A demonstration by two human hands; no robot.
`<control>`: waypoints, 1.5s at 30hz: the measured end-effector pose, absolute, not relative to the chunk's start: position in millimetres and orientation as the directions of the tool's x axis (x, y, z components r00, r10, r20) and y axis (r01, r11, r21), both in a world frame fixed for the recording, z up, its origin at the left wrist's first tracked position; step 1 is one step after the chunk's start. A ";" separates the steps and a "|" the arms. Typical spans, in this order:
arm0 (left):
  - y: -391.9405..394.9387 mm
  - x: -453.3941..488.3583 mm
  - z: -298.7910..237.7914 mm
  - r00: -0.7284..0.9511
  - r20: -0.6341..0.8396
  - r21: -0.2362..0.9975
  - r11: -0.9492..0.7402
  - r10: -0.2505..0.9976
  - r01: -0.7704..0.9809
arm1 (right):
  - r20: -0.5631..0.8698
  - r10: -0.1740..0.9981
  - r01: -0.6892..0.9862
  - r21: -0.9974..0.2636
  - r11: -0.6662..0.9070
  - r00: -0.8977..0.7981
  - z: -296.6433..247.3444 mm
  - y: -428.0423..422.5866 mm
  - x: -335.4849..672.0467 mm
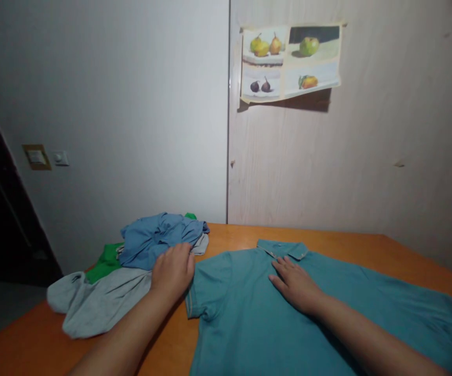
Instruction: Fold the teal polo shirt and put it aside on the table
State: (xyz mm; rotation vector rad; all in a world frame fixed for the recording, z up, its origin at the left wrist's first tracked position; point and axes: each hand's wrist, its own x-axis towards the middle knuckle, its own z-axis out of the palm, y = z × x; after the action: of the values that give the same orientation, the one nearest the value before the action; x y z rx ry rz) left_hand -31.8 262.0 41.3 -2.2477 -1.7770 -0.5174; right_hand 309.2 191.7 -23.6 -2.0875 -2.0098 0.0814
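Note:
A teal short-sleeved polo shirt (249, 313) lies spread front side up on the table, its collar at the far side. My right hand (296, 284) rests flat on its chest just below the collar, fingers stretched out. Between the shirt's left sleeve and a heap of clothes is my left hand (173, 271). Its fingers are bent and close together at the edge of a crumpled blue garment (151, 237); the fingertips are hidden, so whatever they hold does not show.
Under and beside the blue garment lie a grey garment (100, 303) and a green one (106, 261). The orange-brown table (335, 235) meets a pale wall. Fruit pictures (290, 62) are taped up there, and a wall switch (36, 157) is at left.

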 end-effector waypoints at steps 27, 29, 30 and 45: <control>226.2 -16.0 38.6 0.416 0.241 0.072 -0.444 0.877 0.893 | 0.133 0.990 0.985 -0.173 -0.019 0.043 -33.3 193.2 308.4; 218.5 -12.3 36.4 0.523 0.175 0.060 -0.539 0.835 0.840 | 0.132 0.990 0.985 -0.173 -0.023 0.047 -33.2 192.9 308.4; 216.2 -13.3 34.9 0.549 0.129 0.045 -0.558 0.826 0.828 | 0.131 0.990 0.985 -0.173 -0.025 0.048 -33.1 192.9 308.4; 257.4 64.8 39.9 0.526 0.106 0.005 -0.530 0.844 0.848 | 0.101 0.993 0.976 -0.216 -0.037 0.060 -25.4 191.4 303.7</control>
State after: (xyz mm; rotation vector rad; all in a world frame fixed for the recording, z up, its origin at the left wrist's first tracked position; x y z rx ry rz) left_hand 64.8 257.4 39.9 -2.7033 -1.4989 -0.1480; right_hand 303.7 191.4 -25.4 -2.1087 -2.0079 0.1117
